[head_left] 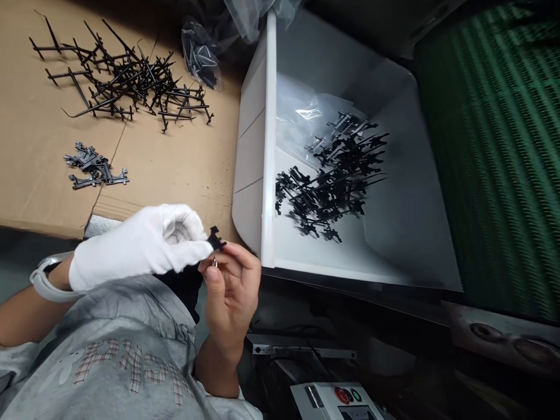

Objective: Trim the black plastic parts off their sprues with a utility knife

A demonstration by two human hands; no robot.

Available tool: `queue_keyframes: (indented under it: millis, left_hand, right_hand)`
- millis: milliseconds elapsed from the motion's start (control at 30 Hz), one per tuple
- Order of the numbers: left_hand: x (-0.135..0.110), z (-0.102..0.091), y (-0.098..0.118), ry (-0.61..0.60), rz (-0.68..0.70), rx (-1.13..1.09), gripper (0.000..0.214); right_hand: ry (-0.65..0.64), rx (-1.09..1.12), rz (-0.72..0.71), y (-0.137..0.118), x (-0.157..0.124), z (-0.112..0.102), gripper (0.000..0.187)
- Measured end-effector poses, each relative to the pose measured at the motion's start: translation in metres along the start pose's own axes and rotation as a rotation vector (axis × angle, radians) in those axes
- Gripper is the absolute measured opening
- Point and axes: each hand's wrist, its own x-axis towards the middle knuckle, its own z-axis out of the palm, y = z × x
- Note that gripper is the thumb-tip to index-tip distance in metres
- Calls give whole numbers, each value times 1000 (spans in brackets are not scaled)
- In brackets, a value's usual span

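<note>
My left hand (pixel 144 245) wears a white glove and pinches a small black plastic part (pixel 216 239) at its fingertips. My bare right hand (pixel 231 286) is curled just below it, thumb and fingers closed on the same part, with a small metal bit showing at the fingertips. Both hands are held close to my chest, in front of the near corner of the white bin (pixel 268 175).
The white bin holds a heap of black plastic parts (pixel 336 175) on clear film. On the cardboard sheet (pixel 175 169) lie a pile of thin black sprues (pixel 126 76) and a small cluster of separated parts (pixel 94 166). A green conveyor belt (pixel 499 146) runs at right; a control box (pixel 345 399) sits below.
</note>
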Motion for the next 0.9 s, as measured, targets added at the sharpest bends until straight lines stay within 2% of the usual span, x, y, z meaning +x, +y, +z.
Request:
queue_keyframes:
  millis: [167,300,433,667,900]
  left_hand:
    - [-11,6,-7,2,-28,-21,18]
    - [-17,8,-10,44,-18,30,15]
    - [-24,11,-6,108,-15,64,15]
    - [-32,16,-6,238,119,172,16]
    - [-36,15,-19,220,228,218,11]
  right_hand:
    - [-39,112,23,-10,1,4,28]
    - [5,138,82,-13,4,8,22]
    - [34,137,145,-12,3,10,26]
    - [-13,239,246,-15,4,11,31]
    - [-32,392,372,-23,9,17,34]
